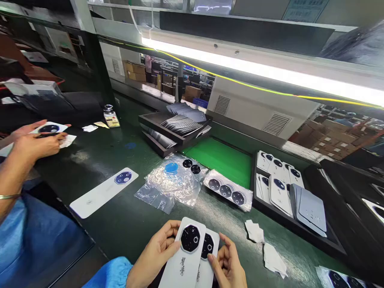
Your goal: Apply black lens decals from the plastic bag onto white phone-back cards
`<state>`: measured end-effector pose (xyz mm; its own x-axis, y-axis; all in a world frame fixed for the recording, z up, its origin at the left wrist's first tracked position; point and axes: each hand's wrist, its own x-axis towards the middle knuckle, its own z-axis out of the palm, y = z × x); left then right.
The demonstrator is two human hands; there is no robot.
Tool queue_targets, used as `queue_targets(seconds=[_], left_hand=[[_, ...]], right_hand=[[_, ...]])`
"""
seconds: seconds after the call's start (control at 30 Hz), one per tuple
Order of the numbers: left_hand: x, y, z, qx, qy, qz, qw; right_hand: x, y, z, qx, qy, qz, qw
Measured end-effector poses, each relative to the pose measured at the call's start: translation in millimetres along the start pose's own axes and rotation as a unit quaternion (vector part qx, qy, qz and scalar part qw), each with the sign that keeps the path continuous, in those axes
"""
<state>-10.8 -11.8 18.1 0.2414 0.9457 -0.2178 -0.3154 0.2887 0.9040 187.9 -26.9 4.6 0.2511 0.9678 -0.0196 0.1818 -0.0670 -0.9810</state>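
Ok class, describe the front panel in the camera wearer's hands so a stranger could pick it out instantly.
Find the near side of the dark green bench. There, the wearer's left hand holds the front white phone back panel. It overlaps the panel in the right hand, partly hiding that one's black camera disc.

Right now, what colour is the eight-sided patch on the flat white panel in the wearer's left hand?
The patch is black, clearest in head view.

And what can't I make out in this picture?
In the head view:
- Rear white panel: partly hidden behind the front panel.
- Both panels' lower ends: cut off by the bottom edge.
- Bottle label: wording too small to read.
- Lower-right packet: cut off by the bottom edge.
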Motion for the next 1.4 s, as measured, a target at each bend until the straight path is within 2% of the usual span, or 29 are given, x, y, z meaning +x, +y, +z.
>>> queue_targets(seconds=[0.27, 0.53, 0.67, 1.03, 1.27, 1.4], left_hand=[[2.0, -3.2, -4.1, -0.002, -0.016, -0.007, 1.0], [1.8, 10.4, 8.5, 0.001, 0.003, -0.015, 1.0], [1.6, 12.4, 8.9, -0.001, 0.003, -0.019, 1.0], [7.6, -19.5, 1.3, -0.023, 0.04, 0.012, 0.999], [2.0, 7.7, 10.3, 0.007, 0.019, -0.014, 1.0], [2.1, 8.6, 9.7, 0.016, 0.007, -0.022, 1.0]], right_hand=[[-0.1, 4.3, -4.1, -0.066, -0.012, -0.03, 0.997], [1.5, 14.2, -8.4, -0.125, -0.01, -0.06, 0.99], [1.4, 13.7, -8.4, -0.152, 0.0, -0.072, 0.986], [1.0, 9.3, -8.1, -0.192, 0.007, -0.094, 0.977], [-0.7, 6.0, -6.3, -0.19, 0.016, -0.102, 0.976], [-1.9, 3.8, -5.2, -0.198, 0.018, -0.105, 0.974]])
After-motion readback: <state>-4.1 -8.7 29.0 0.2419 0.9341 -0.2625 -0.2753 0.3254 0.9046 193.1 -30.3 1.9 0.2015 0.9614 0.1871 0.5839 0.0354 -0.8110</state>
